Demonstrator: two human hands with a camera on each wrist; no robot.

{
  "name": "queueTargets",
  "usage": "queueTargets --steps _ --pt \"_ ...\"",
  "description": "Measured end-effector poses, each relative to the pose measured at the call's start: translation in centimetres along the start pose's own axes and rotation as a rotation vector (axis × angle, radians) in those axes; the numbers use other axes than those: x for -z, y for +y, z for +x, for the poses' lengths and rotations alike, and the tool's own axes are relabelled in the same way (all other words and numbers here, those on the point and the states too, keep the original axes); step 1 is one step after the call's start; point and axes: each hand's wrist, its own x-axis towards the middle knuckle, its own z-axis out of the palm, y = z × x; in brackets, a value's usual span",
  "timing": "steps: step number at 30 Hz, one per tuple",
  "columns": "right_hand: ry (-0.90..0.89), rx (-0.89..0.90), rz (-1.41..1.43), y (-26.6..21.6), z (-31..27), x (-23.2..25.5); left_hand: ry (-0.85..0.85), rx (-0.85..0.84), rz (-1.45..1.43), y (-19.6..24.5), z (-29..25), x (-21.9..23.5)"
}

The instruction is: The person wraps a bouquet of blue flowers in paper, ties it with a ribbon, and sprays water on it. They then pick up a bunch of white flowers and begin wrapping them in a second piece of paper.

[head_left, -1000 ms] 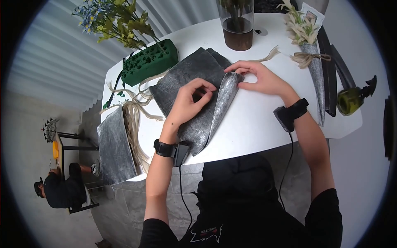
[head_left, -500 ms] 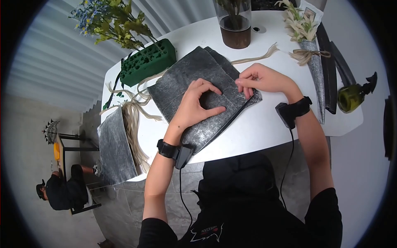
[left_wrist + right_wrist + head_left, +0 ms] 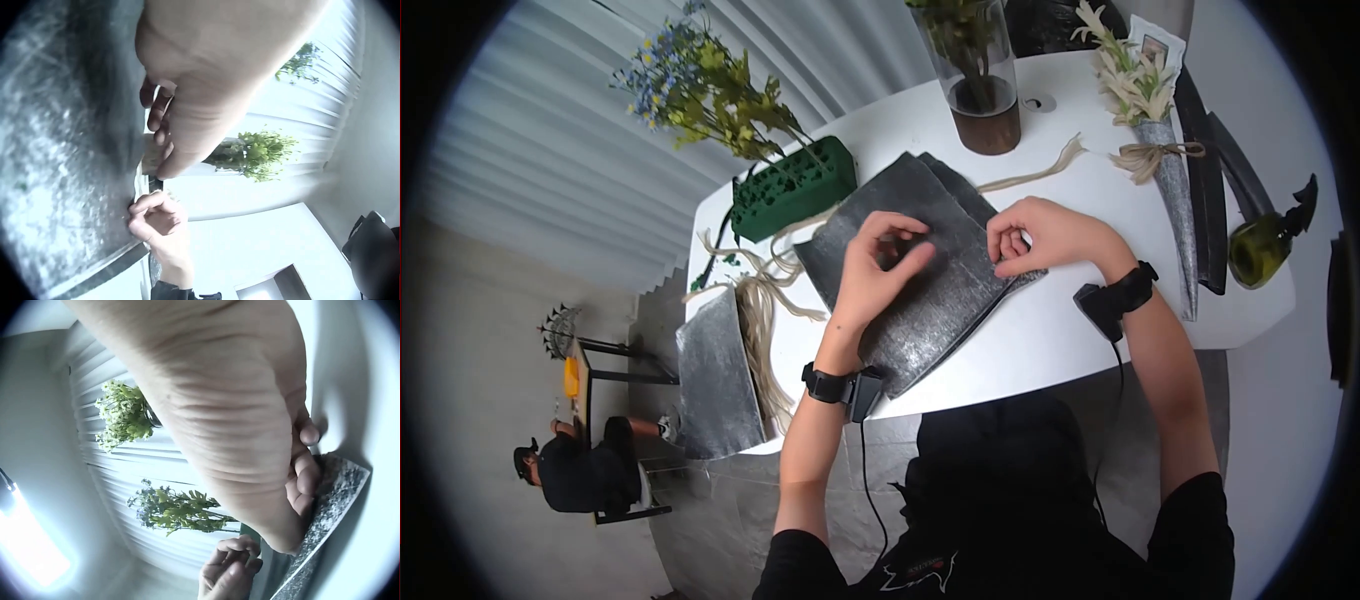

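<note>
Head view: a grey sheet point(image 3: 945, 310) is lying on the desk point(image 3: 1045, 340), the left hand point(image 3: 876, 272) curving loosely over its 9 o'clock side, holding nothing. The right hand point(image 3: 1045, 238) is curling at its 2 o'clock edge, grip unclear. Beyond, a green block point(image 3: 795, 195) is sitting toward 10.

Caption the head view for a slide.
Left hand and right hand over dark sheets on a white table, near blue flowers in green foam.
</note>
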Motion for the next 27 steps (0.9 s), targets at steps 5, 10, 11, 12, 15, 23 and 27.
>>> queueTargets --steps 5,10,11,12,15,23,27 --pt "0.032 0.007 -0.011 0.5 0.1 -0.1 0.331 0.119 -0.327 -0.6 3.3 5.0" --pt "0.036 -0.008 -0.004 0.7 0.0 -0.1 0.759 0.047 -0.189 -3.1 7.4 10.6" --pt "0.028 -0.007 -0.001 0.8 0.0 -0.1 0.769 0.023 -0.161 -2.8 8.0 11.1" --pt "0.043 -0.005 -0.002 0.9 0.0 -0.1 0.779 0.000 -0.132 -2.5 8.4 11.4" --pt "0.031 0.016 -0.002 1.2 0.0 -0.1 0.795 -0.005 -0.043 -2.5 9.4 11.9" --pt "0.038 0.013 -0.007 1.2 -0.3 -0.1 0.827 -0.179 0.124 -2.9 10.0 14.1" --pt "0.065 0.015 -0.028 0.8 -0.5 -0.1 0.899 -0.336 0.192 0.1 9.7 16.0"
